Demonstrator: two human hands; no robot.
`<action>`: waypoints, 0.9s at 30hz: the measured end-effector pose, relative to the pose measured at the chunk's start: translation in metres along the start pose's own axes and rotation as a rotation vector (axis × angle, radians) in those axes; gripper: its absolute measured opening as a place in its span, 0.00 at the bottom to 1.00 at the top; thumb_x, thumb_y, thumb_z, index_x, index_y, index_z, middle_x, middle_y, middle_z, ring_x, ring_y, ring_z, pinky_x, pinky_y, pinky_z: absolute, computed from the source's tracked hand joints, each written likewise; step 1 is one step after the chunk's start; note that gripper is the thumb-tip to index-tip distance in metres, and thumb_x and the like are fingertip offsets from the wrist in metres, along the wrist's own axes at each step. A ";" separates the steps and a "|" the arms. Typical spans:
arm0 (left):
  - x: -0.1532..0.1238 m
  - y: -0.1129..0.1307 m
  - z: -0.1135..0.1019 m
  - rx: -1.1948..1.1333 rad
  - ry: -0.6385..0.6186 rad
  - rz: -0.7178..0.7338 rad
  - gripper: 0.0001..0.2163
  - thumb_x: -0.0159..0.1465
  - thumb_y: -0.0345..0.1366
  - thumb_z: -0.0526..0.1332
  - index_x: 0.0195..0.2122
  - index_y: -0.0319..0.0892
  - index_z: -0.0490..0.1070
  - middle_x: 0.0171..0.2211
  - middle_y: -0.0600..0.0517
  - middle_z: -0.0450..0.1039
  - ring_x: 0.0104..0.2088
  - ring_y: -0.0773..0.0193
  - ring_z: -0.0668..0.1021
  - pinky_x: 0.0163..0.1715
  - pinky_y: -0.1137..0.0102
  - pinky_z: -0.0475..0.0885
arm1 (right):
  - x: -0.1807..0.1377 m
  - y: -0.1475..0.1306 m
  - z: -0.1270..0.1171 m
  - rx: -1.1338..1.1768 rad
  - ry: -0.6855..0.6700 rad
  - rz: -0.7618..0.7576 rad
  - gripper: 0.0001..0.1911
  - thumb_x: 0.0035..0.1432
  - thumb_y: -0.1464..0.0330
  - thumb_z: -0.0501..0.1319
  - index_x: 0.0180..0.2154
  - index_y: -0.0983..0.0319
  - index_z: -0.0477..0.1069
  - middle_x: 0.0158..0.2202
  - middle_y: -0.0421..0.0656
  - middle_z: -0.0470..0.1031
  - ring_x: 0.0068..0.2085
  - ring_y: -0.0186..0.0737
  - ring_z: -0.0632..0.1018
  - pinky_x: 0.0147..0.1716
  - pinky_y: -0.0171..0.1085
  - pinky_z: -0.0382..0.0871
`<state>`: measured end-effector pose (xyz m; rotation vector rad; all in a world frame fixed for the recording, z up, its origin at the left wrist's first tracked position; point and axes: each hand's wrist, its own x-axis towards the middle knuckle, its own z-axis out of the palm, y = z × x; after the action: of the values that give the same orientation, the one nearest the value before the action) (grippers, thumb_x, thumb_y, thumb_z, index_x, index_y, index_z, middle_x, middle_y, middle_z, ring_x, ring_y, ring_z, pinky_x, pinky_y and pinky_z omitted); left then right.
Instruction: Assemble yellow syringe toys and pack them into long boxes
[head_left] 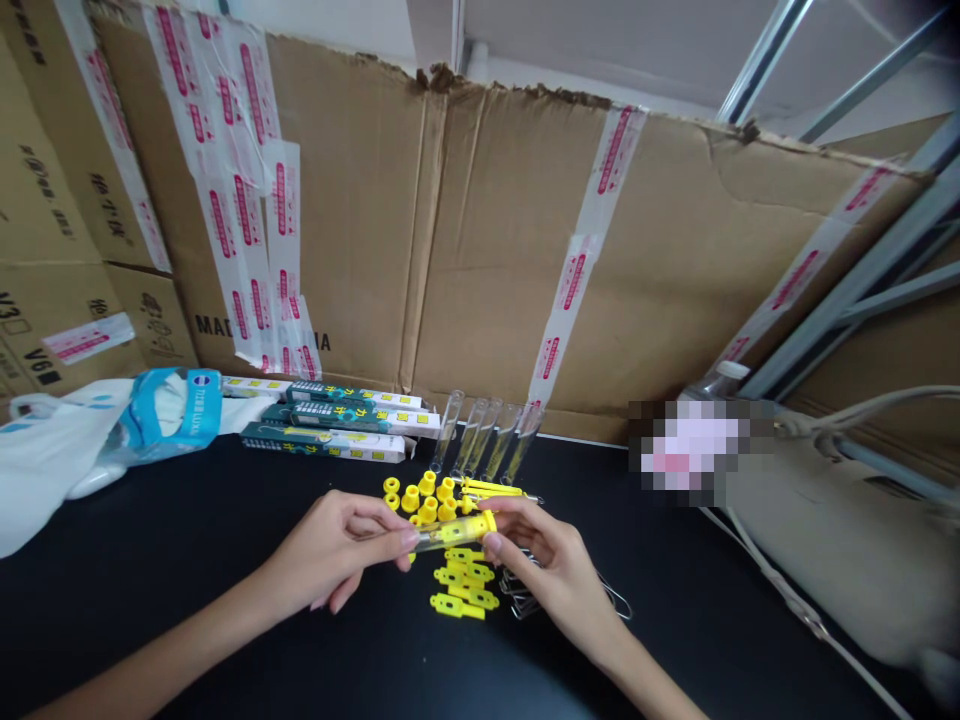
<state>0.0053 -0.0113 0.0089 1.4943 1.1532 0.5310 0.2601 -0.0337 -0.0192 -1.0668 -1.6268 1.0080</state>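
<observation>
Left fingers (406,540) pinch a clear tube (430,538), right fingers (493,545) its yellow cap (487,521), insert (451,532) inside; rear tubes (448,430) uncapped, spare caps (427,484) and spare inserts (459,578) loose.

Light cool, muted, fairly even; seems to fall from above. Brightest: pale wall (570,45) up top and white bag (67,440) at left. Cardboard (517,250) mid-toned, duller toward right; upper right corner dim. Black tabletop (337,660) swallows shadows. Left hand (360,545) and right hand (547,560) lit on upper surfaces, darker beneath, reasonably sharp. Thin highlights along standing glass tubes (471,440). Small print on cartons (352,415) soft. Wide lens: metal frame (847,290) leans, stretched. Coarse pixel mosaic hides most of bottle (709,385). Lower right corner blurry.
</observation>
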 end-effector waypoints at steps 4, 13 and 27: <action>0.000 0.001 -0.001 -0.010 -0.006 0.000 0.22 0.57 0.57 0.64 0.34 0.39 0.76 0.34 0.49 0.82 0.09 0.77 0.66 0.06 0.79 0.51 | 0.001 0.001 -0.001 0.000 0.013 -0.037 0.12 0.60 0.62 0.66 0.46 0.58 0.76 0.37 0.42 0.79 0.38 0.40 0.80 0.41 0.38 0.77; 0.000 0.002 -0.002 -0.048 -0.020 0.003 0.21 0.58 0.55 0.64 0.33 0.38 0.75 0.34 0.48 0.82 0.09 0.78 0.65 0.06 0.80 0.51 | 0.002 0.005 -0.004 0.089 0.051 -0.074 0.10 0.57 0.67 0.69 0.43 0.56 0.78 0.43 0.42 0.79 0.38 0.38 0.78 0.42 0.37 0.75; 0.001 -0.001 -0.003 -0.070 -0.035 0.003 0.21 0.59 0.54 0.64 0.34 0.37 0.75 0.34 0.48 0.82 0.09 0.79 0.66 0.05 0.83 0.52 | 0.003 0.002 -0.005 0.182 0.043 -0.080 0.10 0.56 0.68 0.70 0.42 0.55 0.78 0.43 0.43 0.79 0.41 0.38 0.79 0.43 0.33 0.75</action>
<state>0.0030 -0.0094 0.0086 1.4400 1.0944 0.5396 0.2647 -0.0298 -0.0195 -0.8889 -1.4998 1.0512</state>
